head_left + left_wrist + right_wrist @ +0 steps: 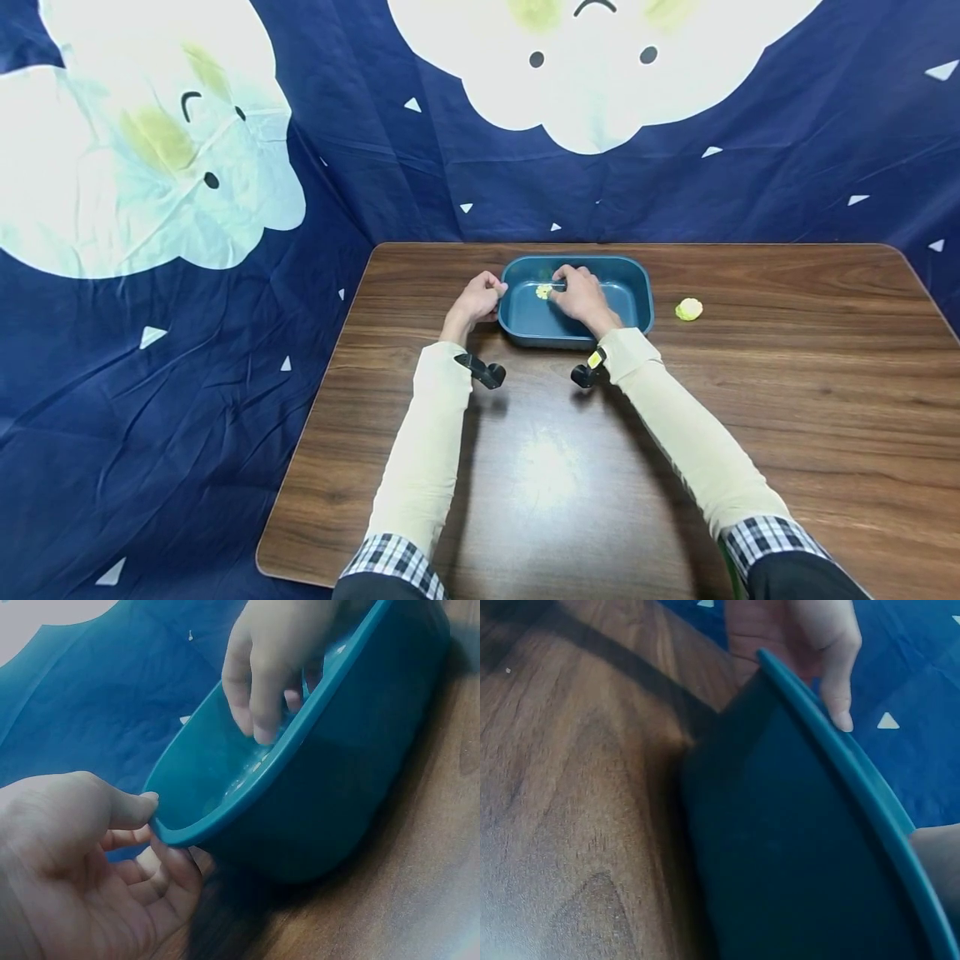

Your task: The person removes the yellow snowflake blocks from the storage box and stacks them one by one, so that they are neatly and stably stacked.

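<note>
At the left end of a teal basin (525, 337), my left hand (480, 297) pinches the rim between thumb and fingers. The left wrist view shows that thumb (139, 810) on top of the rim, with fingers curled below it. My right hand (582, 296) reaches down inside the basin, thumb and forefinger apart, fingers pointing at the bottom. Just left of its thumb lies a small pale-yellow piece (543, 291) with a scalloped edge, on the basin floor. Most of the right hand is hidden behind the basin wall (795, 847) in the right wrist view.
A second yellow-green scalloped piece (688, 309) lies on the wooden table (787, 375), right of the basin. Blue cloth (360, 150) with white clouds hangs behind the table and along its left side. A black wrist camera (486, 372) sits on each wrist.
</note>
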A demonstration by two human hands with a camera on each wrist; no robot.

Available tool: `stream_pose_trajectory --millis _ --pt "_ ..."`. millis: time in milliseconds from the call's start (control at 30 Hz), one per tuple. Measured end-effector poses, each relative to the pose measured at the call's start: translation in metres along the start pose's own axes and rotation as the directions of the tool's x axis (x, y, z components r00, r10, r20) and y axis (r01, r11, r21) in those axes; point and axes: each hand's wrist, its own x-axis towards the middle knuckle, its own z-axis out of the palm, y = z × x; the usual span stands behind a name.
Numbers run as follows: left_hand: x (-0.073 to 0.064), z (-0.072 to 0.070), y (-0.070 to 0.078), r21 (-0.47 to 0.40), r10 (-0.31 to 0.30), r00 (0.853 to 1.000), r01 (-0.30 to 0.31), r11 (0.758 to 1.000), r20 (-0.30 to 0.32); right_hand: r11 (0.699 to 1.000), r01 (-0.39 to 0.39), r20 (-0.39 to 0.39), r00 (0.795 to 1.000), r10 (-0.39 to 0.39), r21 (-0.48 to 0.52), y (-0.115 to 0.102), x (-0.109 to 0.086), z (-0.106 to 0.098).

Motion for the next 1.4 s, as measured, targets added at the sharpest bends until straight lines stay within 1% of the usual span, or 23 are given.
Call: stream_pose_trajectory --millis 167,367,700,933,1067,1200,1300,1400 --pt "0.001 0.001 0.0 -0.001 0.002 1.0 -0.002 1.0 0.004 0.994 0.023 0.045 0.999 -0.019 -0.104 -0.001 0.003 0.004" --pt "0.001 0.002 0.002 0.004 -0.001 1.0 0.001 1.0 0.003 0.986 0.034 0.067 0.997 -0.023 -0.164 -0.005 0.004 0.006" --pt "0.0 0.003 0.003 0.008 -0.002 1.0 0.002 1.0 0.005 0.987 0.004 0.054 0.999 0.004 -0.16 -0.007 0.001 0.006" --pt "0.001 0.004 0.002 -0.002 0.005 1.0 -0.005 1.0 0.003 0.985 0.046 0.046 0.998 -0.038 -0.166 -0.004 -0.004 -0.001" --pt "0.002 0.004 0.0 -0.008 0.008 1.0 -0.008 1.0 0.0 0.991 0.081 0.04 0.996 -0.077 -0.109 -0.002 -0.007 -0.007" --pt "0.001 0.003 -0.001 -0.013 0.008 1.0 -0.008 1.0 -0.002 0.997 0.076 0.025 0.997 -0.076 0.027 0.002 -0.012 -0.01" --pt "0.0 0.002 -0.001 -0.014 0.003 1.0 -0.003 1.0 -0.002 0.988 0.044 0.011 0.999 -0.046 0.147 0.004 -0.016 -0.012" --pt "-0.001 0.001 0.0 -0.01 -0.001 1.0 0.001 1.0 -0.004 0.975 0.038 -0.005 0.999 -0.037 0.219 0.005 -0.02 -0.016"
